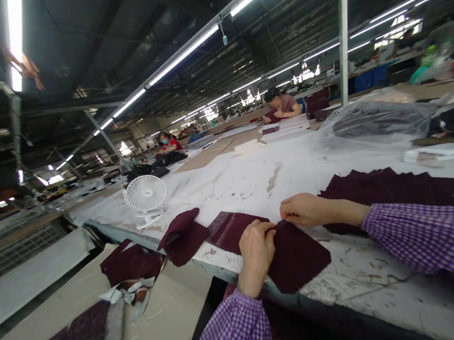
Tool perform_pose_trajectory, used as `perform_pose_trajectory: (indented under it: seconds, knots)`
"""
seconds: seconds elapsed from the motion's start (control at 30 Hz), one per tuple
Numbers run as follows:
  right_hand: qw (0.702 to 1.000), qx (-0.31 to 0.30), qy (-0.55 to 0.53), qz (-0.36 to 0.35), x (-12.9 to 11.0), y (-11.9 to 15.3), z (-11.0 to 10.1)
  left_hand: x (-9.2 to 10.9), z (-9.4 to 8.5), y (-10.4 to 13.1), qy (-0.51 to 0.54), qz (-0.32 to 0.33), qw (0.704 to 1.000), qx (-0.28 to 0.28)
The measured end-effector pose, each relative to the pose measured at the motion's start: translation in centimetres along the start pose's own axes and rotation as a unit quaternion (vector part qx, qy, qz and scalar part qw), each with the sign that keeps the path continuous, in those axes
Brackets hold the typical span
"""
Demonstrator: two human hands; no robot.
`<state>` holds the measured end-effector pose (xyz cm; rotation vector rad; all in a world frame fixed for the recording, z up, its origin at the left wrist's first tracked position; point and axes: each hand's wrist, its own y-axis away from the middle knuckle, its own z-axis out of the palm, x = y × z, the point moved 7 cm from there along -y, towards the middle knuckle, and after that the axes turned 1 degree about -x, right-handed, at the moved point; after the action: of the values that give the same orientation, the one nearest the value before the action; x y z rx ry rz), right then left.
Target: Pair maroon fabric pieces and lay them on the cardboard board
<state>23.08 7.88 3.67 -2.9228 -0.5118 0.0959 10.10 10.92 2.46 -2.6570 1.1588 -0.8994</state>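
Note:
A maroon fabric piece lies partly on the white table, its lower corner reaching toward the front edge. At its upper edge my left hand pinches the cloth between thumb and fingers. My right hand is closed on the same edge, a short way to the right. Just behind my left hand rests a second maroon piece with a greyish, speckled strip. Farther left, a folded maroon piece sits at the table edge. A fanned stack of maroon pieces lies beyond my right forearm.
A small white fan stands at the table's left edge. Below it, a lower beige surface holds maroon scraps and white strips. Clear plastic bags lie back right. A co-worker leans over the table's far side.

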Motion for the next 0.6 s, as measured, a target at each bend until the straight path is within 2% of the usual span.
perform_pose_trajectory:
  seconds: [0.23, 0.37, 0.5, 0.6]
  knots:
    - [0.995, -0.005, 0.091, -0.031, -1.4, 0.4, -0.1, -0.2, 0.0, -0.1, 0.015, 0.001, 1.000, -0.002]
    - [0.982, -0.023, 0.177, -0.061, -2.2, 0.5, 0.6, -0.5, 0.1, -0.1, 0.001, -0.005, 1.000, 0.001]
    - [0.969, 0.001, 0.217, -0.121, -3.0, 1.1, 1.4, -0.3, 0.2, -0.1, -0.022, 0.008, 1.000, -0.010]
    - [0.969, 0.011, 0.217, -0.120, -2.4, 1.5, 1.5, -0.1, 0.1, 0.0, -0.028, 0.007, 0.999, -0.014]
